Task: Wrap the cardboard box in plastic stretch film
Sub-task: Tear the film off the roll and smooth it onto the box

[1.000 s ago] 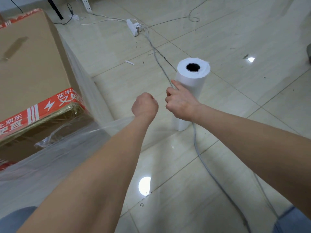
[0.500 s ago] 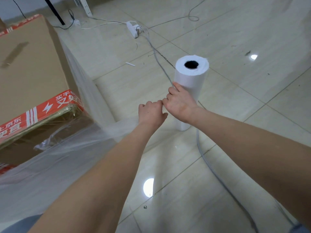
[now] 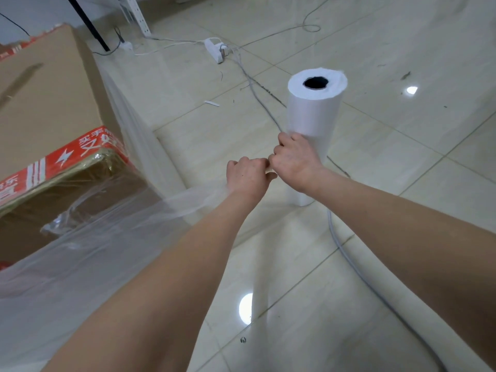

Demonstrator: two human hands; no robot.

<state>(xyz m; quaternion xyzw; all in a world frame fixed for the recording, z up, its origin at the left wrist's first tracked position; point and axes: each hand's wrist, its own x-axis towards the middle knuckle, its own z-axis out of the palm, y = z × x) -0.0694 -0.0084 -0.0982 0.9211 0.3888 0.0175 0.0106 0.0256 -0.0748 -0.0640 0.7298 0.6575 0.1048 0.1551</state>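
Observation:
A large cardboard box (image 3: 45, 103) with red printed tape stands on the floor at the left, its near side covered in clear stretch film (image 3: 88, 253). The film runs in a bunched band from the box to my left hand (image 3: 248, 174), which grips it with curled fingers. A white roll of stretch film (image 3: 312, 114) stands upright on the tiles. My right hand (image 3: 294, 159) grips the film against the roll's side, its knuckles touching my left hand.
A grey cable (image 3: 346, 253) runs across the tiled floor past the roll to a white power strip (image 3: 214, 51) at the back. More thin cords lie near it. A black pole and a white perforated rail (image 3: 134, 14) stand at the far wall.
My left hand has moved right, from apart to touching my right hand beside the roll. The right hand stays on the roll.

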